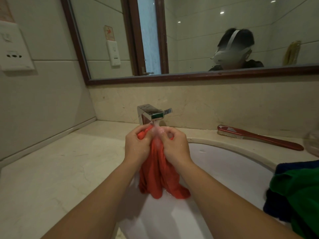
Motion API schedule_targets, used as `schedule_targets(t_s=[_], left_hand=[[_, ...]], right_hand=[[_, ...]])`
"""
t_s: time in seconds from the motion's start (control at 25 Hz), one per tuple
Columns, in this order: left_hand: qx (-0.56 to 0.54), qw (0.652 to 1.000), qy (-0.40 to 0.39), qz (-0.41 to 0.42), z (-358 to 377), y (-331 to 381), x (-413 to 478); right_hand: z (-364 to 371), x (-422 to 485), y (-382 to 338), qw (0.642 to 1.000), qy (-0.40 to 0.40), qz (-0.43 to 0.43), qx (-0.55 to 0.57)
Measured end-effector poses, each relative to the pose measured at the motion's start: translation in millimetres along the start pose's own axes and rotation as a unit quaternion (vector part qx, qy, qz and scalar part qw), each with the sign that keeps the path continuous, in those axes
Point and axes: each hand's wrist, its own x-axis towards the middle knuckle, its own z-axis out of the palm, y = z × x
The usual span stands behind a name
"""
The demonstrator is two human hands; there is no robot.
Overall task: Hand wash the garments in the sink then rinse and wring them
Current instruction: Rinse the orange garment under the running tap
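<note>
Head view looks down on a pale marble counter [51, 169] that runs from the left wall to the far backsplash, with a wood-framed mirror [198, 31] above it. A white oval sink [233, 169] is set into the counter at the centre and right. On its right rim lie a green garment [296, 195] and a dark blue garment [276, 209], bunched together and partly out of frame. A red garment [158, 178] hangs over the sink's left part, its lower folds touching the basin. The left hand [137, 147] and right hand [176, 147] sit side by side at its top edge, the fingers of each curled tight round the bunched cloth. A red-handled brush [259, 137] lies on the counter at the far right. The chrome faucet [150, 114] stands just beyond the hands, and water [157, 125] runs from it onto the cloth between them.
</note>
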Motion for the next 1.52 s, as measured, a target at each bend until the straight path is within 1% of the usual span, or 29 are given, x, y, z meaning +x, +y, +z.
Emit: schedule_targets(t_s=[0.08,0.2,0.36,0.52,0.6,0.64,0.76,0.84,0.92,1.0,1.12,1.16,1.32,1.52], left_hand=[[-0.021,0.999,0.019,-0.016,-1.5,-3.4,2.0],[-0.024,0.998,0.049,-0.004,-2.7,-2.0,3.4],[-0.013,0.994,0.1,0.039,-4.0,0.3,1.9],[-0.012,0.991,0.122,0.057,-6.0,-1.7,4.1],[-0.018,0.992,0.112,0.059,-6.0,-1.2,3.7],[-0.017,0.993,0.098,0.059,-5.2,-0.9,3.3],[-0.006,0.997,0.033,0.069,-0.8,-0.3,1.9],[-0.001,0.997,-0.007,0.075,2.6,-0.5,0.2],[0.006,0.995,-0.039,0.089,5.2,-1.5,-1.9],[0.03,0.991,-0.054,0.117,7.1,-2.2,-3.9],[0.09,0.978,-0.048,0.181,9.1,1.2,-6.1],[0.093,0.977,-0.042,0.186,8.6,2.1,-5.8],[0.072,0.987,-0.014,0.146,2.4,1.3,-3.6],[0.043,0.991,-0.003,0.13,1.7,-2.2,1.1]], right_hand=[[2.2,-0.5,2.8,1.0,-0.017,-0.003,-0.009],[4.4,-0.2,5.1,0.999,-0.039,-0.011,-0.016],[5.2,-0.8,4.8,0.997,-0.067,0.018,-0.028],[8.2,-0.2,5.4,0.994,-0.082,0.061,-0.022],[5.3,0.8,1.7,0.996,-0.059,0.06,-0.027],[2.7,1.4,-0.7,0.997,-0.034,0.05,-0.038],[-5.5,3.3,-2.8,0.996,0.055,0.037,-0.053],[-10.4,5.0,-1.8,0.995,0.081,0.032,-0.047],[-13.1,5.8,-1.1,0.995,0.081,0.019,-0.051],[-13.6,5.7,-1.0,0.994,0.085,-0.004,-0.069],[-12.5,5.5,-1.3,0.992,0.096,-0.018,-0.083],[-12.7,5.6,-1.6,0.993,0.089,-0.02,-0.074],[-11.8,1.7,-5.9,0.998,0.031,-0.022,-0.051],[-5.8,1.2,-5.4,0.998,0.009,-0.033,-0.048]])
